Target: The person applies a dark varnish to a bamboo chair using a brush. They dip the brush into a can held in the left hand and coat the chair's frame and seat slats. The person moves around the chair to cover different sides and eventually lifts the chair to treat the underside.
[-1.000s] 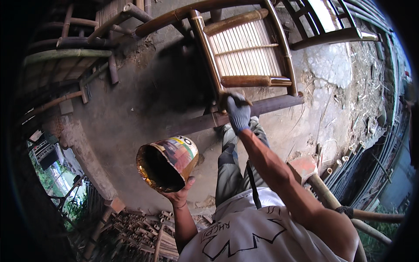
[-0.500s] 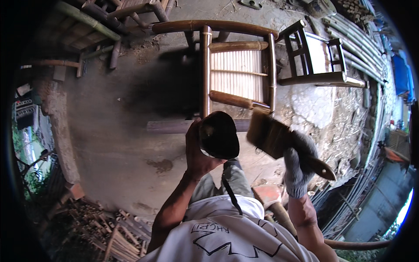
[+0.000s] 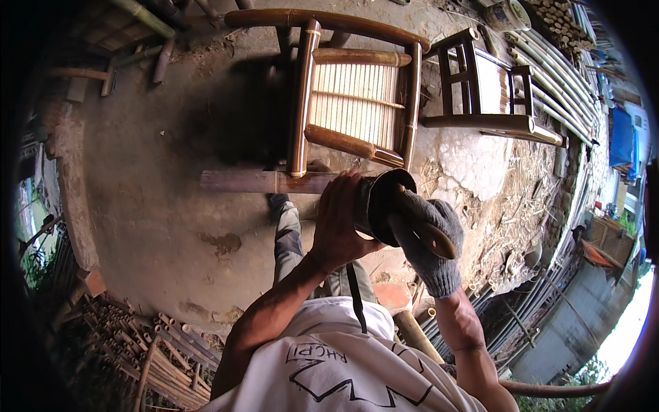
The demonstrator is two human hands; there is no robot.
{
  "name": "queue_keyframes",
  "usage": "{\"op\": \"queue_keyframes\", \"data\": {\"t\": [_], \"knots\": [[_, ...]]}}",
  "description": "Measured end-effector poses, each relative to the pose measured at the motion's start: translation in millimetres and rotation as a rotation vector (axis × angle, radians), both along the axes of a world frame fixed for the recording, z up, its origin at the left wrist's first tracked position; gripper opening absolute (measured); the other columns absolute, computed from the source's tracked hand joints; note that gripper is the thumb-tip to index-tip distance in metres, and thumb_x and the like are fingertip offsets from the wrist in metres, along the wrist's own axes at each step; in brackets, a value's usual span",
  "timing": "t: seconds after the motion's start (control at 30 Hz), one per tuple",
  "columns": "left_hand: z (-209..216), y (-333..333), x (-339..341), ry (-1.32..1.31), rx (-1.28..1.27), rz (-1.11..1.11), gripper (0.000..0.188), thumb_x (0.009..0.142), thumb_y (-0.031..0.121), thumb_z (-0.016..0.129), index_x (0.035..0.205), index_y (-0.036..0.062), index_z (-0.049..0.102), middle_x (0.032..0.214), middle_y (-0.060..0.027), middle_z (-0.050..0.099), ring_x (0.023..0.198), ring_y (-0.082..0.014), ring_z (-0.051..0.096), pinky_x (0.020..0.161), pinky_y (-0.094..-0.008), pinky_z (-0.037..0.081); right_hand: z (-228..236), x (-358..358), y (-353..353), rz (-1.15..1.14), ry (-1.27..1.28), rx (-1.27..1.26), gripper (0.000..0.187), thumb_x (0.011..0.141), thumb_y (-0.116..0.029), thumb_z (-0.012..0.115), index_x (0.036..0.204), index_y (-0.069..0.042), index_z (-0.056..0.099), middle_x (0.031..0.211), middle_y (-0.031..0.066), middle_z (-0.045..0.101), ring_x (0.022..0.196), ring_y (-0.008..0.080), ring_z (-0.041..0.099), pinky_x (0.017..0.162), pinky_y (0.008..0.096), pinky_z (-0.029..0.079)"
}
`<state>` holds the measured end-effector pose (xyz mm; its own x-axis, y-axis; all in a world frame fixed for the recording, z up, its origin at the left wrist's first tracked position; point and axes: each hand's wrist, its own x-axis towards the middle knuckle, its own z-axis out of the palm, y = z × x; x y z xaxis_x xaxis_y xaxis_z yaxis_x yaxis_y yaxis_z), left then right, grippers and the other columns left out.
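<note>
My left hand [image 3: 338,226], bare, grips the side of a dark can [image 3: 376,199] tilted with its mouth toward the right. A grey knit glove covers my right hand [image 3: 432,223], which is closed on a wide paintbrush [image 3: 441,245]. The brush's wooden handle sticks out of my fingers, while its bristles are hidden inside the can's mouth. Just beyond my hands stands a glossy brown bamboo chair [image 3: 302,103] with a pale slatted panel [image 3: 357,103]. A bamboo pole [image 3: 240,181] lies crosswise between the chair and me.
A second, darker bamboo chair [image 3: 473,122] is at the far right, beside long bamboo poles [image 3: 556,86]. More bamboo furniture [image 3: 144,17] stands at the far left. Cut bamboo pieces [image 3: 165,357] are heaped at the near left. A brick-red block [image 3: 392,296] lies by my legs.
The paintbrush has moved left and its bristles have gone into the can. My left hand has brought the can rightward and tipped it toward the brush. The view has shifted slightly.
</note>
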<state>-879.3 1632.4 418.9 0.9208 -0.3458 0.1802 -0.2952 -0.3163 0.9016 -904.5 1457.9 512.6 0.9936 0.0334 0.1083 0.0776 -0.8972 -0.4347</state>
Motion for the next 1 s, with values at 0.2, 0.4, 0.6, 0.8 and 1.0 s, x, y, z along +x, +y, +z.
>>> {"op": "queue_keyframes", "data": {"t": [0.2,0.4,0.6,0.8,1.0], "knots": [[-7,-2,-3,0.008,0.006,-0.02,0.12,0.048,0.032,0.095,0.144,-0.0048,0.034,0.143,-0.0264,0.043,0.134,-0.0436,0.041,0.115,-0.0523,0.032,-3,-2,-2,0.009,0.043,-0.03,0.033,0.079,-0.018,0.078,0.111,-0.012,0.071,0.097,0.0101,0.07,0.08,0.0297,0.066,0.07,0.0397,0.052],[-5,17,6,0.067,0.021,-0.013,0.12,0.05,0.035,0.097,0.144,-0.0028,0.034,0.141,-0.0225,0.045,0.133,-0.04,0.044,0.113,-0.0483,0.036,5,-16,3,-0.368,0.065,0.796,0.028,0.088,-0.007,0.07,0.115,0.0,0.065,0.107,0.0121,0.068,0.092,0.023,0.065,0.084,0.0356,0.051],[12,68,28,0.087,0.04,-0.172,0.11,0.059,0.039,0.092,0.146,0.0016,0.035,0.144,-0.0191,0.044,0.134,-0.0356,0.045,0.113,-0.0464,0.037,-55,-23,-4,-0.543,0.089,2.025,0.045,0.097,-0.025,0.061,0.134,-0.002,0.05,0.132,0.011,0.058,0.121,0.025,0.057,0.104,0.0424,0.046],[13,145,29,0.09,0.27,-0.171,0.099,0.071,0.054,0.077,0.147,0.0039,0.038,0.147,-0.0195,0.043,0.135,-0.0375,0.043,0.114,-0.0494,0.033,-230,-23,73,-0.892,0.27,1.92,0.034,0.093,-0.023,0.067,0.12,-0.004,0.061,0.105,0.0009,0.063,0.094,0.0116,0.061,0.08,0.027,0.052],[4,235,14,-0.174,0.672,-0.111,0.093,0.083,0.069,0.063,0.149,0.0062,0.041,0.149,-0.0199,0.042,0.136,-0.0394,0.041,0.116,-0.0523,0.028,-311,-58,70,-0.913,0.017,1.246,0.025,0.094,-0.015,0.067,0.115,-0.002,0.068,0.102,0.0032,0.069,0.088,0.0134,0.064,0.08,0.0277,0.053]]}}
